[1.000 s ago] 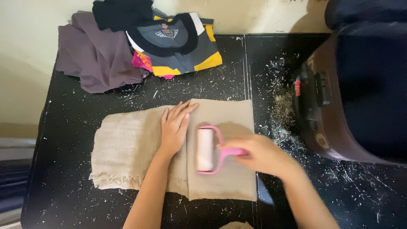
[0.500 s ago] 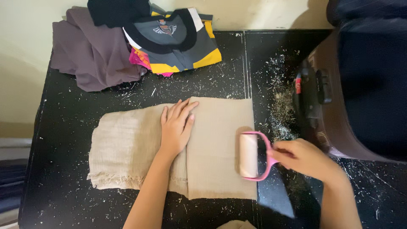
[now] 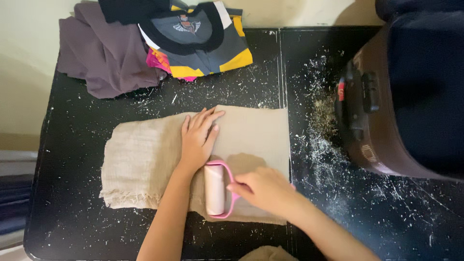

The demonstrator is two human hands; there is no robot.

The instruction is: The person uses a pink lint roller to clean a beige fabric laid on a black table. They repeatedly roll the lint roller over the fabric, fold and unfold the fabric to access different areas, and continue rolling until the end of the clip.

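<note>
A folded beige cloth [image 3: 145, 159] lies flat on a black table [image 3: 77, 121]. My left hand [image 3: 198, 140] presses palm-down on the cloth's middle, fingers spread. My right hand [image 3: 263, 188] grips the pink handle of a lint roller [image 3: 215, 189]. The roller's pale drum rests on the cloth just below and right of my left hand, near the cloth's front edge.
A pile of clothes [image 3: 159, 43], purple, black, grey and yellow, sits at the table's back left. A brown and dark suitcase [image 3: 401, 96] stands at the right. White lint specks and a patch of fluff [image 3: 321, 116] cover the tabletop. Another beige cloth [image 3: 268, 253] peeks in at the bottom edge.
The lint roller went right to the cloth's right edge, then came back left; it now lies next to my left hand. My left hand stayed pressed on the cloth.
</note>
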